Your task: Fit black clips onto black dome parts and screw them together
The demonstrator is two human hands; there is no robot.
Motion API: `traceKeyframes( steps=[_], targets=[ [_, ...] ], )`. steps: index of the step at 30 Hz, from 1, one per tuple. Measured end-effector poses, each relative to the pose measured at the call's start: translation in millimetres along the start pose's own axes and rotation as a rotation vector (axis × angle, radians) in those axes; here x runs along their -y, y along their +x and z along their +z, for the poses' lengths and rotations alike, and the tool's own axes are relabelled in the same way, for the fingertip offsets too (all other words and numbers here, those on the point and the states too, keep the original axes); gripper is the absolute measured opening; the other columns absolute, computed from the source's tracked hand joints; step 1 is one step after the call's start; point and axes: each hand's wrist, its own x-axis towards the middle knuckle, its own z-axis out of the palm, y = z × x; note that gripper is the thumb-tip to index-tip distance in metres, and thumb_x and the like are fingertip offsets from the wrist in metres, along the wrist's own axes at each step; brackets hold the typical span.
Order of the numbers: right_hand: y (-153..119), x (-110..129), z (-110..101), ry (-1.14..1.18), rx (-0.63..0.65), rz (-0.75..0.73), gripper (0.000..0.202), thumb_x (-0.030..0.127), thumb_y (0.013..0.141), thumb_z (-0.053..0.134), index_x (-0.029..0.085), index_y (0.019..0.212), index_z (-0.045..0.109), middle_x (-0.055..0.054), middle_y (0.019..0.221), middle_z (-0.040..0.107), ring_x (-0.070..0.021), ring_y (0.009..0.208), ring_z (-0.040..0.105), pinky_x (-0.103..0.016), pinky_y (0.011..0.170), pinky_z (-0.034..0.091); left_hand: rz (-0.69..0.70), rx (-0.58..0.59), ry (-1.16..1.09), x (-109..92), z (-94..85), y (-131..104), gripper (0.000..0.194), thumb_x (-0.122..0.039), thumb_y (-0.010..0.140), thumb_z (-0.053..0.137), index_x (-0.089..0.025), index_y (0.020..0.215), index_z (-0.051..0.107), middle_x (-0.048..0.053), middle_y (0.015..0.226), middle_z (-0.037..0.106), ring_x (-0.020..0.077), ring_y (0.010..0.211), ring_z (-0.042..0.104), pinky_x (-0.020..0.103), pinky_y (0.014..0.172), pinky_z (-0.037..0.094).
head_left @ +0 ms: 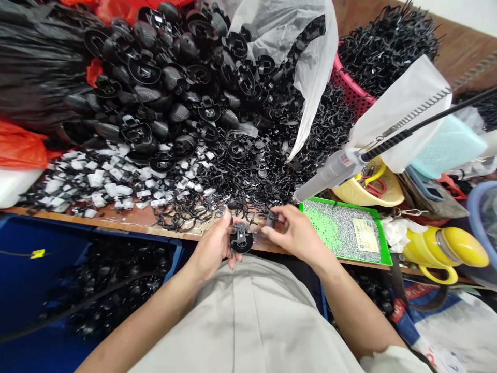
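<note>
Left hand: the left hand [213, 248], well to the left of the green tray, has its grip closed around a round black part [241, 239] (disc toward the person, clip-like top facing up).
Right hand: the right hand [297, 233], just left of the green tray [384, 239], has its grip pinched on a small black piece [271, 219] between thumb and fingers.
Blue bin: the blue bin [23, 305] is far left of the tray, below the edge of the surface [132, 219], with black parts inside.
Yellow mug: the yellow mug [425, 246] lies on its side, right of the tray (a crumpled white tissue [398, 233] sits between them).
Driver: the grey driver [330, 173] hangs aslant from a coiled cord, its tip near the tray's far left corner.
Yellow basket: the yellow basket [388, 196] is just behind the tray, with scissors [375, 178] in it.
White pieces: the heap of white-and-black pieces [112, 181] spreads far left of the tray.
Thin black pieces: the tangle of thin black pieces [267, 176] is left of and behind the tray.
Black shells: the pile of black shells [171, 77] rises farther back, left of the tray.
Pink basket: the pink basket [351, 90] is well behind the tray, heaped with black pieces.
</note>
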Motion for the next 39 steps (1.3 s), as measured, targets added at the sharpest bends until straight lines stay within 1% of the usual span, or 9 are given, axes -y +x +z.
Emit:
traceKeyframes(
  steps=[3,7,14,20,23,27,32,36,39],
  targets=[
    [-0.8,15.8,-11.0,0.099,-0.083,-0.168,0.046,0.042,0.075,0.073,0.023,0.114,0.061,-0.008,0.104,0.061,-0.0209,0.092,0.06,-0.035,0.078,0.051,-0.032,0.037,-0.003,2.3,0.6,1.0,0.055,-0.065,0.087,0.04,-0.016,0.105,0.057,0.004,0.072,0.063,0.0136,0.044,0.057,0.021,0.029,0.04],
    [0.9,31.6,-5.7,0.01,-0.008,-0.405,0.056,0.046,0.072,0.074,0.026,0.122,0.059,-0.011,0.131,0.053,-0.0286,0.121,0.05,-0.047,0.101,0.04,-0.019,0.032,-0.009,5.5,3.9,0.2,0.052,-0.065,0.086,0.044,-0.019,0.106,0.06,0.003,0.07,0.063,0.0138,0.046,0.057,0.021,0.032,0.043],
    [3.1,29.8,11.7,-0.06,0.056,-0.414,0.052,0.045,0.082,0.066,0.025,0.129,0.055,-0.011,0.132,0.056,-0.0287,0.125,0.047,-0.049,0.102,0.038,0.056,0.015,0.121,6.1,5.6,-6.4,0.031,-0.038,0.079,0.065,-0.02,0.102,0.056,-0.002,0.075,0.057,0.0115,0.053,0.059,0.019,0.038,0.044],
    [-1.5,29.0,13.9,0.151,0.038,-0.334,0.052,0.041,0.085,0.065,0.026,0.132,0.051,-0.011,0.13,0.054,-0.0252,0.121,0.051,-0.044,0.1,0.045,0.109,0.014,0.25,9.9,0.4,-9.3,0.037,-0.028,0.078,0.065,-0.022,0.111,0.05,0.001,0.091,0.061,0.0083,0.051,0.053,0.019,0.04,0.044],
    [-5.3,27.6,16.5,0.286,-0.096,-0.213,0.024,0.025,0.092,0.054,0.024,0.115,0.059,-0.008,0.104,0.062,-0.0185,0.096,0.061,-0.035,0.083,0.052,0.256,-0.026,0.357,10.6,-0.5,-11.4,0.045,-0.023,0.078,0.065,-0.023,0.121,0.051,0.007,0.111,0.064,0.0182,0.088,0.065,0.026,0.069,0.055],
    [-12.3,31.0,12.2,0.363,-0.088,-0.239,0.013,0.017,0.089,0.055,0.023,0.099,0.061,-0.004,0.088,0.063,-0.0165,0.082,0.062,-0.033,0.076,0.052,0.444,-0.036,0.516,12.6,-2.7,-12.9,0.057,-0.019,0.083,0.06,-0.026,0.137,0.043,0.009,0.132,0.057,0.023,0.126,0.05,0.039,0.107,0.038],
    [-12.3,36.9,7.3,0.34,-0.055,-0.36,0.027,0.025,0.084,0.067,0.022,0.11,0.06,-0.008,0.104,0.063,-0.0199,0.098,0.061,-0.037,0.085,0.052,0.538,-0.015,0.648,13.3,-5.6,-15.0,0.058,-0.02,0.085,0.059,-0.024,0.14,0.04,0.01,0.13,0.059,0.0235,0.121,0.054,0.042,0.108,0.036],
    [-2.4,32.4,18.0,0.314,-0.088,-0.402,0.013,0.027,0.089,0.063,0.022,0.1,0.064,-0.005,0.091,0.066,-0.0173,0.085,0.062,-0.035,0.078,0.052,0.511,0.017,0.661,9.2,-0.3,-16.3,0.049,-0.021,0.082,0.062,-0.023,0.13,0.053,0.009,0.131,0.058,0.0259,0.121,0.054,0.041,0.106,0.039],
    [5.8,25.5,21.5,0.322,-0.102,-0.328,0.015,0.029,0.091,0.059,0.022,0.103,0.065,-0.004,0.091,0.067,-0.0162,0.083,0.062,-0.033,0.077,0.051,0.319,-0.004,0.532,5.2,4.1,-11.7,0.043,-0.024,0.079,0.064,-0.022,0.122,0.057,0.007,0.106,0.067,0.0213,0.091,0.066,0.032,0.078,0.054]
  ],
)
